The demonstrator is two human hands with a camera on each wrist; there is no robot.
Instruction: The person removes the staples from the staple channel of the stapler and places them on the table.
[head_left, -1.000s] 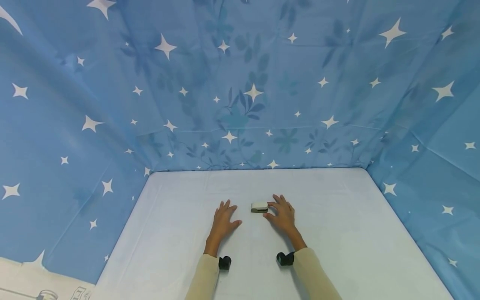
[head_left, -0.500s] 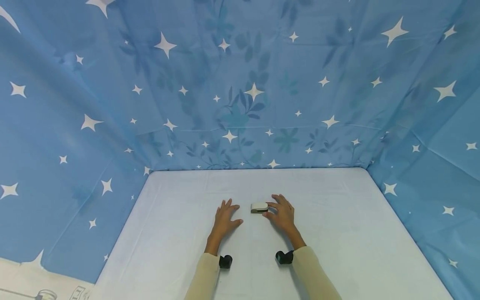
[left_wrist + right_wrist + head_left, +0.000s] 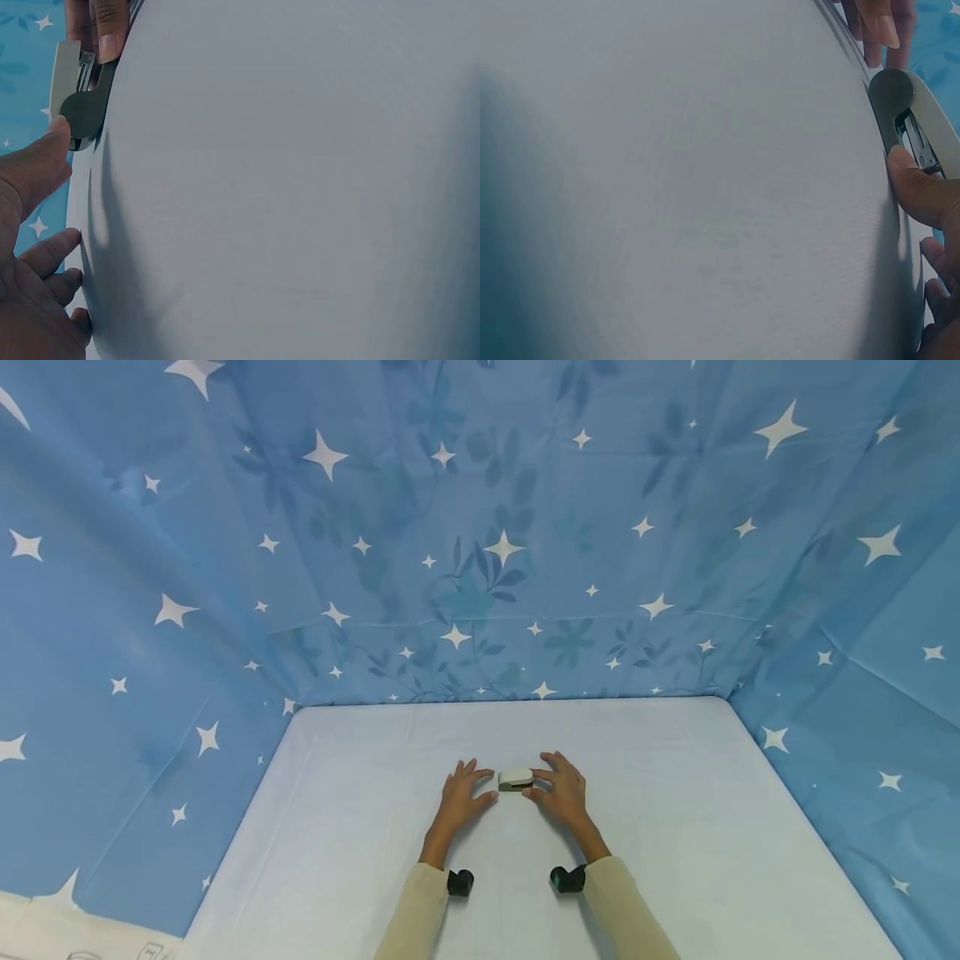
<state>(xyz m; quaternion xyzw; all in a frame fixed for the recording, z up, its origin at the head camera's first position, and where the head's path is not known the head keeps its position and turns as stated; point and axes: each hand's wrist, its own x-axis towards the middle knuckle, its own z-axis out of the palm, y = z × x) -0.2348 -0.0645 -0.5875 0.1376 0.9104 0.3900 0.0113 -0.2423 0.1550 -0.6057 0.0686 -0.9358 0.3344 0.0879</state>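
A small stapler, cream on top with a dark grey-green base, lies on the white table between the hands. My right hand pinches its mouth end between thumb and index finger; the right wrist view shows the thumb against the base. My left hand is at the hinge end, fingers spread, thumb and index tip just short of the stapler in the head view. From the left wrist, my left thumb overlaps the stapler's rounded hinge end.
The white tabletop stretches around both hands. Blue star-patterned cloth hangs behind it and along both sides. Each wrist carries a small black camera, such as the left wrist's camera. Pale printed fabric shows at lower left.
My left hand has moved right, its thumb and index finger closing in on the stapler's hinge end. My right hand keeps its hold, and the stapler stays nearly in place.
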